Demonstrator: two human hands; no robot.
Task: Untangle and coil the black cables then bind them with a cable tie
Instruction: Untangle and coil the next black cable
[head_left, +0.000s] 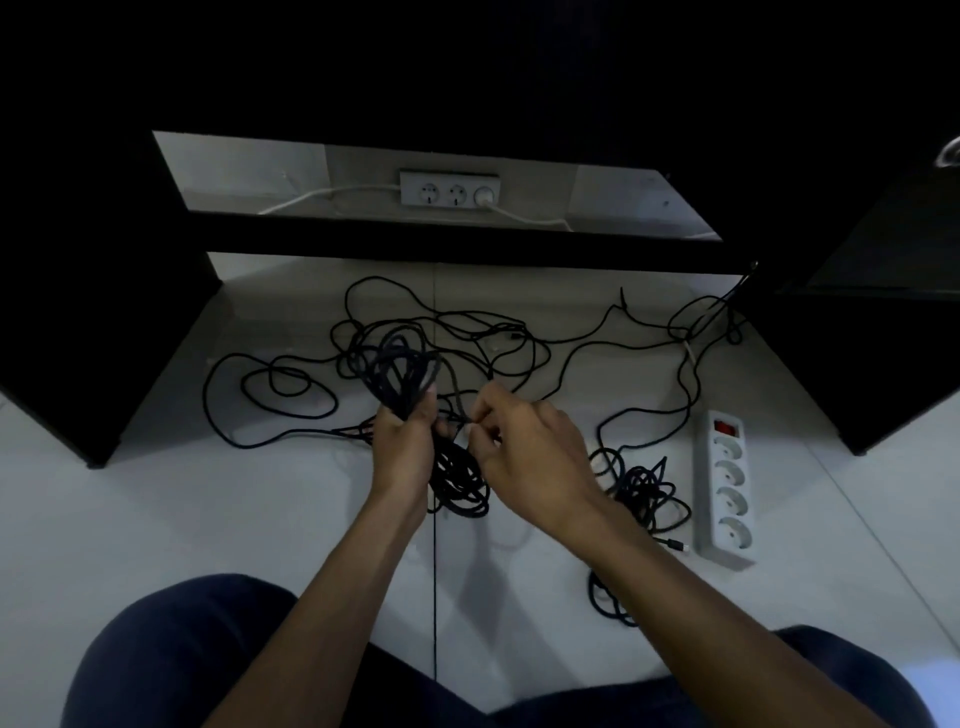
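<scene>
Black cables (467, 332) lie tangled in loose loops across the white floor under a dark desk. My left hand (402, 441) grips a bunched coil of black cable (400, 371), loops standing above the fist and hanging below it. Just to its right, my right hand (524, 447) pinches a strand of the same cable between fingertips, close to the left hand. A second small tangle (649, 493) lies at the right, partly behind my right forearm. I cannot make out a cable tie.
A white power strip (724, 486) with a red switch lies on the floor at the right. A wall socket block (449, 189) with white cords sits at the back. Dark desk panels (93, 322) flank both sides. My knees (171, 660) are at the bottom.
</scene>
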